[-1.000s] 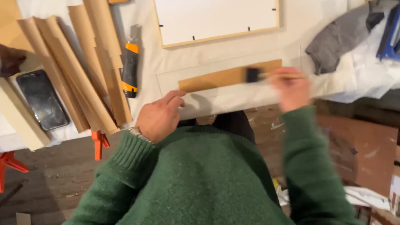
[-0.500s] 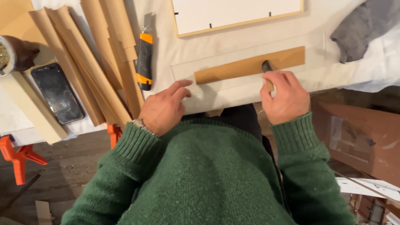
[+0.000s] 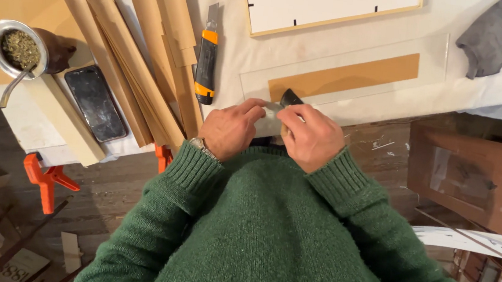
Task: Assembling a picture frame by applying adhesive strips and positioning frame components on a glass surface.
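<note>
My right hand grips a small black tool at the table's front edge. The tool sits at the left end of a long brown strip that lies under a clear sheet. My left hand is close beside the right. Its thumb and forefinger pinch the pale end of the same tool. Both green sleeves fill the lower part of the head view.
An orange and black utility knife lies left of the strip, next to rolled brown paper. A wood-framed white panel sits behind, a grey cloth at right. Phone, metal cup with straw and orange clamps at left.
My right hand has slid the black tool from the strip's right end to its left end. My left hand left the sheet and closed on the tool.
</note>
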